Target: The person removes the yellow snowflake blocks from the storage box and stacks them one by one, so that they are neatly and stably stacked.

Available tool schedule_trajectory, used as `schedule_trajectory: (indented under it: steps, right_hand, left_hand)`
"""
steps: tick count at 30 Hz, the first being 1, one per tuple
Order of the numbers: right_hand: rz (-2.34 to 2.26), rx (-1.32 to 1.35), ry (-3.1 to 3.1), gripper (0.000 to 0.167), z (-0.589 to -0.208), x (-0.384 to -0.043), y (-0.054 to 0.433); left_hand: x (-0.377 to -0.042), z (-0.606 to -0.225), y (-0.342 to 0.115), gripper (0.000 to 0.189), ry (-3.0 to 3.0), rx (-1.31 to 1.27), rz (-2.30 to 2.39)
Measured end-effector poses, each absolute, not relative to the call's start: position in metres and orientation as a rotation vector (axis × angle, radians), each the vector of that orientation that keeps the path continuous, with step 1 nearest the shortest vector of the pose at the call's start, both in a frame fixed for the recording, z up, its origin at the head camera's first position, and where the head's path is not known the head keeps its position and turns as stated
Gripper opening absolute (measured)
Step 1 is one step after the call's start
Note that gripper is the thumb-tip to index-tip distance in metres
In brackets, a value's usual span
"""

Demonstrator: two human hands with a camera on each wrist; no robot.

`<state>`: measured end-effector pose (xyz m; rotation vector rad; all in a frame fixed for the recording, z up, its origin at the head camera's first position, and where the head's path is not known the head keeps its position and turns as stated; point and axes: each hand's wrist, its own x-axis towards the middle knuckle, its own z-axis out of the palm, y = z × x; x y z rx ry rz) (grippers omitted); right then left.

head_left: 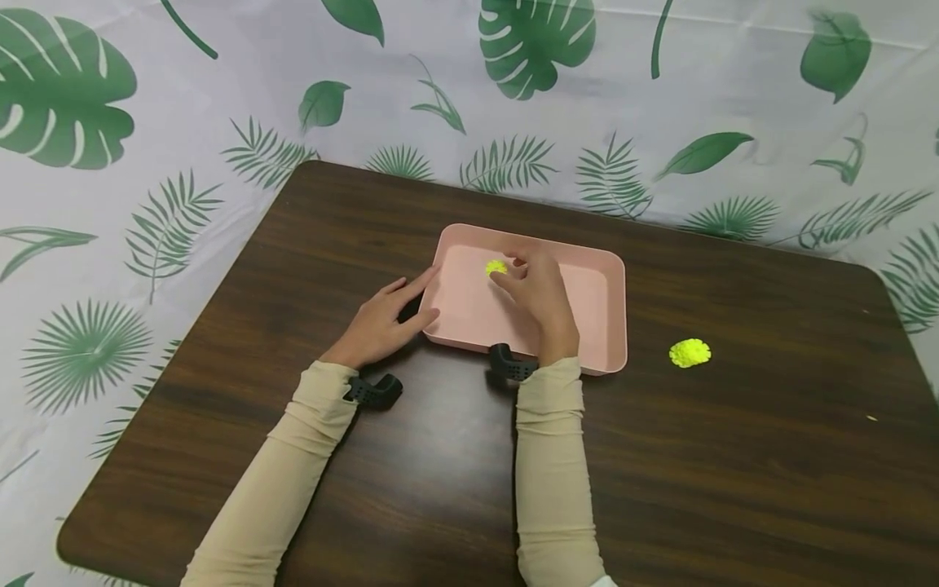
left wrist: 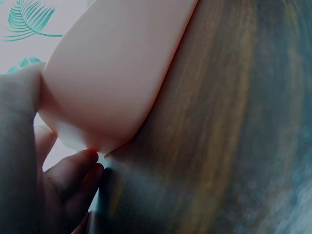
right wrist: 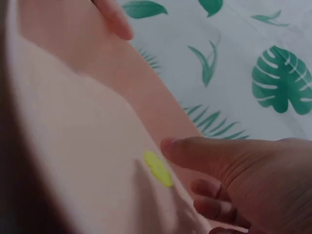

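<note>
A shallow pink tray (head_left: 469, 314) sits on the dark wooden table. My left hand (head_left: 381, 322) holds its left end, the thumb over the rim and the other fingers against the outer wall (left wrist: 112, 73). Over the tray is my right hand (head_left: 539, 293), thumb and forefinger apart. Close by the right thumb (right wrist: 187, 151) lies a small flat bright-yellow scalloped piece (right wrist: 158, 168), seemingly on the tray floor. Nothing shows between the right fingers, though some fingertips are hidden. To the right of the tray, a larger bright-yellow scalloped, bumpy piece (head_left: 690, 353) lies on the table.
The table (head_left: 440, 489) has rounded corners and stands against a white cloth (head_left: 418, 49) with green leaf prints. Each wrist wears a black strap mount (head_left: 376, 391). A tiny pale scrap (head_left: 871, 418) lies near the table's right side.
</note>
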<state>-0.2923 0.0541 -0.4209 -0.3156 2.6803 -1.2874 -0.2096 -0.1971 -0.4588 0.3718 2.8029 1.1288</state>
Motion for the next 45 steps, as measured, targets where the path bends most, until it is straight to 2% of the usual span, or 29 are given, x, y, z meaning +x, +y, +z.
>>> schedule_trajectory:
  steps: [5,8,29,37,45]
  right_hand:
    - [-1.133,-0.291,2.659,0.042,-0.425,-0.292,0.052]
    - [-1.099,-0.294,2.668,0.038,-0.424,-0.291,0.051]
    - [-1.251,-0.221,2.625,0.030,-0.424,-0.288,0.050]
    - [-1.193,-0.272,2.630,0.038,-0.422,-0.288,0.054]
    - [-1.278,-0.377,2.683,0.031,-0.421,-0.285,0.064]
  left_hand:
    - [-0.211,-0.458,-0.197,0.069,2.800,0.368,1.127]
    - [-0.211,-0.458,-0.197,0.068,2.799,0.372,1.127]
    - [-0.208,-0.453,-0.196,0.070,2.799,0.375,1.119]
    - [-0.207,-0.452,-0.193,0.070,2.801,0.362,1.118]
    - [-0.206,-0.453,-0.196,0.069,2.796,0.358,1.136]
